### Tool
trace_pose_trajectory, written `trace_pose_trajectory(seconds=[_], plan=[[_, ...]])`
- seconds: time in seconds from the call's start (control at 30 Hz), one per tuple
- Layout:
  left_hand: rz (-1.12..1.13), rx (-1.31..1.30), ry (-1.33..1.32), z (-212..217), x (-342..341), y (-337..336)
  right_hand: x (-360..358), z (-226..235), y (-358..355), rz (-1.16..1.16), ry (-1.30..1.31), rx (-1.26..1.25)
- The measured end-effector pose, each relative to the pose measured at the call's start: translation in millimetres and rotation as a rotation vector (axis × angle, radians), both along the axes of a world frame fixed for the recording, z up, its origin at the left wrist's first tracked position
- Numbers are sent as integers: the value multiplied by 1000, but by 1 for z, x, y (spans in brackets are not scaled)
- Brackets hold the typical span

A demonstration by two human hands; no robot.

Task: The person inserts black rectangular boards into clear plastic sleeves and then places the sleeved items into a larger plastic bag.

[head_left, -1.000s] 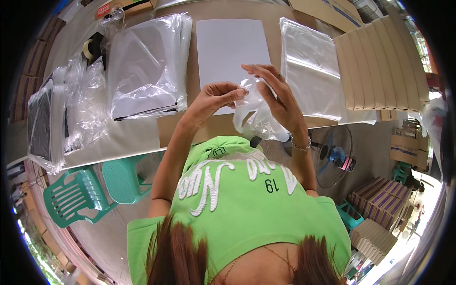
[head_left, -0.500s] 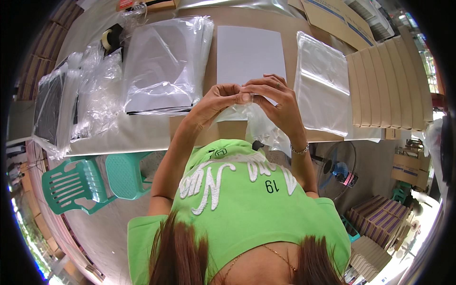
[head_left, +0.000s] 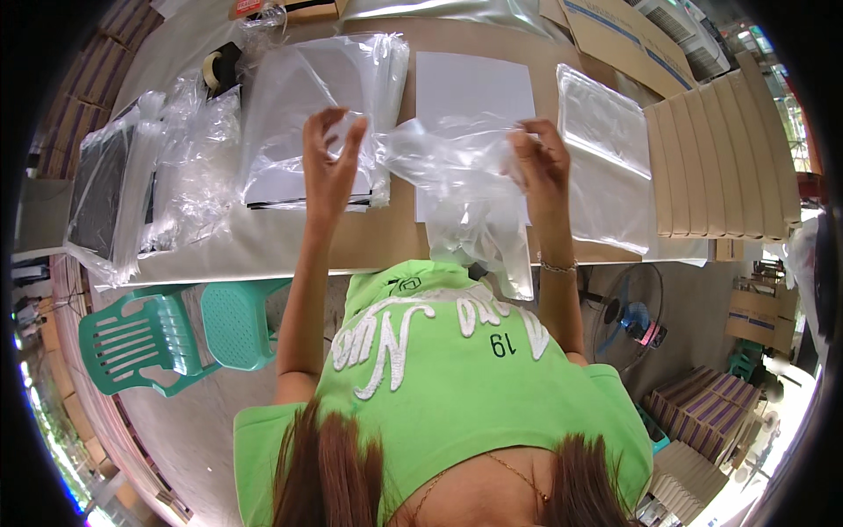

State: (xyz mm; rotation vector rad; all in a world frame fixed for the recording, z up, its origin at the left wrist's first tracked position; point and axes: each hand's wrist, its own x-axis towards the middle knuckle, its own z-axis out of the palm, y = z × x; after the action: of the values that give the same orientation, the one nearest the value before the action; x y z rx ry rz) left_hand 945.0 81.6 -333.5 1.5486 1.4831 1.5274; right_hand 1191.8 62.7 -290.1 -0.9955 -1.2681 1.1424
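Observation:
A clear plastic bag point(head_left: 465, 162) hangs crumpled from my right hand point(head_left: 543, 171), whose fingers pinch its right side. Its lower part droops past the table's near edge in front of my shirt. My left hand point(head_left: 332, 167) is raised with thumb and fingers apart and nothing between them, a short way left of the bag. Beneath that hand lies a stack of clear-sleeved sheets point(head_left: 285, 88). Behind the bag, a white sheet point(head_left: 474, 83) rests flat on the table, partly covered. To the right of it is a pile of flat clear plastic bags point(head_left: 606, 158).
Upright beige padded pieces point(head_left: 724, 158) stand in a row at the right. Crumpled plastic wrap point(head_left: 198, 176), dark wrapped sheets point(head_left: 101, 193) and a tape roll point(head_left: 212, 72) are at the left. A cardboard box point(head_left: 628, 39) lies far right; a green chair point(head_left: 140, 342) stands below the table.
My hands have moved apart. The left one has let go and gone left, while the right one has lifted the plastic bag, which now spreads out over the white sheet.

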Motion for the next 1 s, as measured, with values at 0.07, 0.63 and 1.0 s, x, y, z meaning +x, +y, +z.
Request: trace_pose_trajectory(seconds=[0.07, 0.63, 1.0], plan=[[-181, 157, 220, 23, 26, -6, -13, -1, -1, 49, -75, 14], [-1067, -896, -1262, -54, -1, -27, 84, -43, -23, 654, 990, -331], [-994, -571, -1367, -84, 15, 16, 93, -161, -92, 84, 318, -534]])
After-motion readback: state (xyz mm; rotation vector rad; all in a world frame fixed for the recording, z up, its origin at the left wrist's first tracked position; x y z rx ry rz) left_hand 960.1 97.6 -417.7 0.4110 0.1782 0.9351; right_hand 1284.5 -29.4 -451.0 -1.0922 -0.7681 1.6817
